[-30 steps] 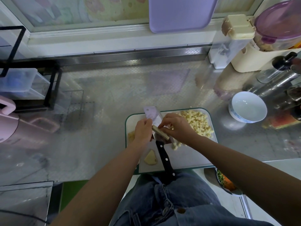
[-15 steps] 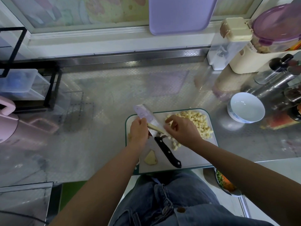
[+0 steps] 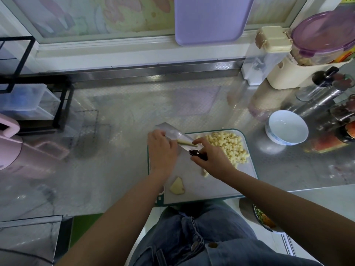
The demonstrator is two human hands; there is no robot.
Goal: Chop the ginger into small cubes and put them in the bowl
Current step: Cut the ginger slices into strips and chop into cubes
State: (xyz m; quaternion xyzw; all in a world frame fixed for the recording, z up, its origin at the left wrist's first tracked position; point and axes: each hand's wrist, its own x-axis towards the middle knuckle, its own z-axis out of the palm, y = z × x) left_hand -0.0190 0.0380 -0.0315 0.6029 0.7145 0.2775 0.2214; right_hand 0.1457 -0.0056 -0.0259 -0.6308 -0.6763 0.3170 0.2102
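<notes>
Steel counter (image 3: 134, 131): bowl (image 3: 286, 127) right of board (image 3: 211, 181), bottles (image 3: 317, 85) behind.

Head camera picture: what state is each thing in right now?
Steel knife with black handle, gripped by right hand.
Pale ginger strip, uncut, lying against the blade.
Ginger cubes, piled on white cutting board.
Ginger chunk, whole, on board.
White round bowl, empty.
Left hand, at the strip's end, grip hidden.

Purple tray (image 3: 213, 18) against window; pink jug (image 3: 7, 156) left.
</notes>
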